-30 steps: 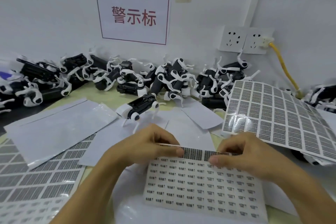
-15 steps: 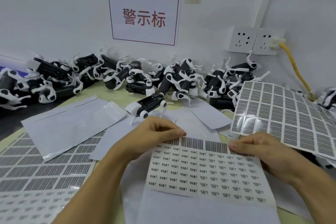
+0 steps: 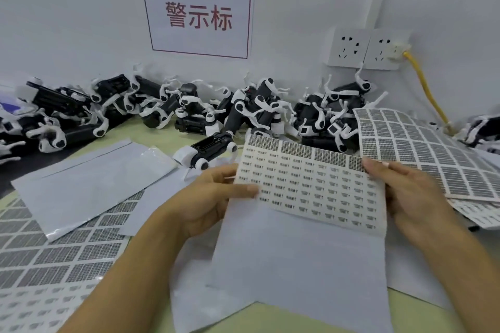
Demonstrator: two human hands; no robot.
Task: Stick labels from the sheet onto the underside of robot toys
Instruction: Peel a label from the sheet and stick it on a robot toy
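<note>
Your table (image 3: pixel 173 140) carries, along its far edge against the wall, a long heap of black-and-white robot toys (image 3: pixel 259 113), with one robot toy (image 3: pixel 209 150) lying apart just in front of the heap, on its back with the dark underside up. A large label sheet (image 3: pixel 422 154) sits propped toward the right edge, another large sheet (image 3: pixel 48 254) lies flat at the near left corner, and a clear bag (image 3: pixel 89 184) rests on the left half. The change to note: the small label sheet (image 3: pixel 308 184), which a second ago lay flat and low in front of you, has been lifted and tilted up toward your face, its blank lower portion hanging down to the table. Your left hand (image 3: pixel 213 197) now pinches the sheet's left edge, thumb on the printed face; your right hand (image 3: pixel 408 192) grips the right edge, its fingertips (image 3: pixel 370 163) resting at the top row of dense dark labels. The right hand is blurred, so whether a label corner is already lifted cannot be told. My judgement: you are picking a label from that top row; no label is yet free, and the upturned toy just beyond the sheet appears to be the next recipient.
</note>
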